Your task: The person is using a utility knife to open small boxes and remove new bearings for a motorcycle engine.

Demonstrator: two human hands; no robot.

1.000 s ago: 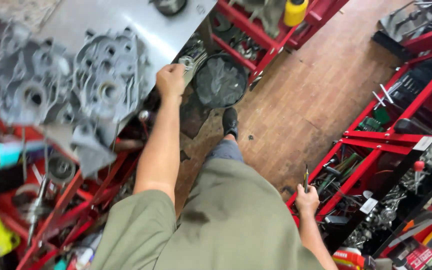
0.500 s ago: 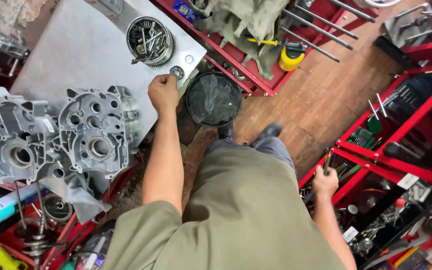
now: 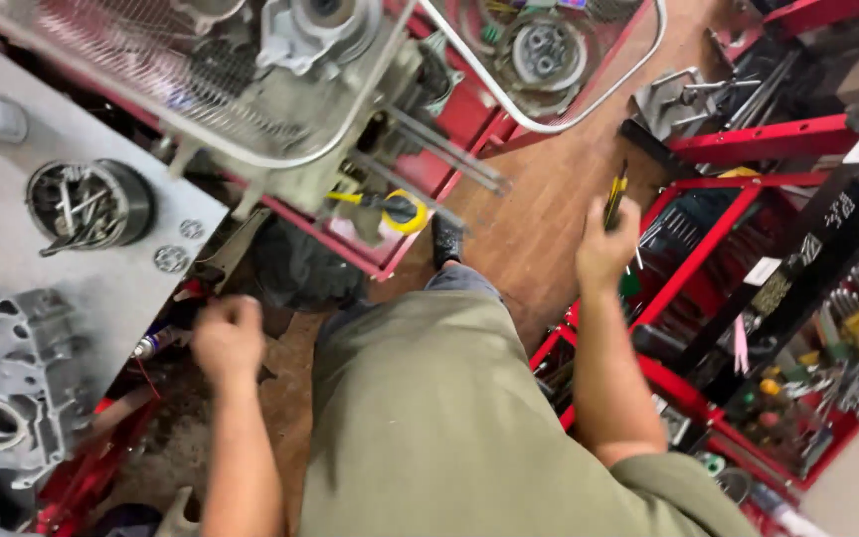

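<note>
Tool: slim yellow-and-black screwdriver (image 3: 615,197), raised over the wooden floor (image 3: 529,229).
Right hand (image 3: 603,249): fist closed around the screwdriver.
Left hand (image 3: 228,338): curled beside the grey workbench (image 3: 12,249); hold cannot be told.
Nearby: engine casing (image 3: 2,383), red tool rack (image 3: 738,259).

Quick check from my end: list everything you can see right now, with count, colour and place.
Engine case half: one, grey metal, on the bench at far left.
Round tin of small parts: one, dark, on the bench top.
Bench top: one, pale grey, left.
Wire basket with engine parts: one, silver mesh, top centre.
Yellow tape roll: one, in the red tray below the basket.
Red tool racks: several shelves, right side, full of tools.
Wooden floor: brown, centre.
Left hand: closed, blurred, beside the bench edge; contents unclear.
Right hand: raised, grip shut on a yellow-handled tool.
</note>
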